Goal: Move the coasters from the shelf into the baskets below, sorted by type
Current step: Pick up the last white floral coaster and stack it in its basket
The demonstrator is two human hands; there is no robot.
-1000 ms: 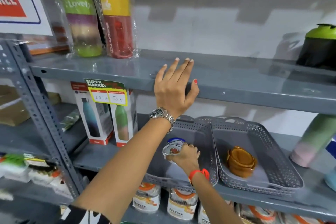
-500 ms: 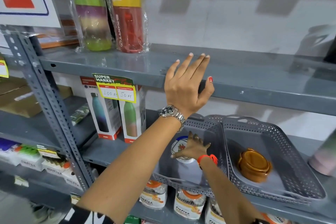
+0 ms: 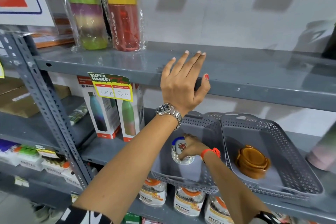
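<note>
A stack of white coasters with a red and blue print stands upright in the left grey basket. My right hand is inside that basket, fingers closed on the top and side of the stack. A stack of brown coasters sits in the right grey basket. My left hand lies flat on the front edge of the upper shelf, fingers stretched out and thumb against the front lip. No coasters show on the visible part of that shelf.
Two wrapped bottles stand at the left of the upper shelf. Boxed bottles with a price tag stand left of the baskets. A pastel bottle is at the right edge. Jars line the shelf below.
My right hand has brought the white coaster stack down into the left basket and now grips it there. My left hand stays on the shelf edge.
</note>
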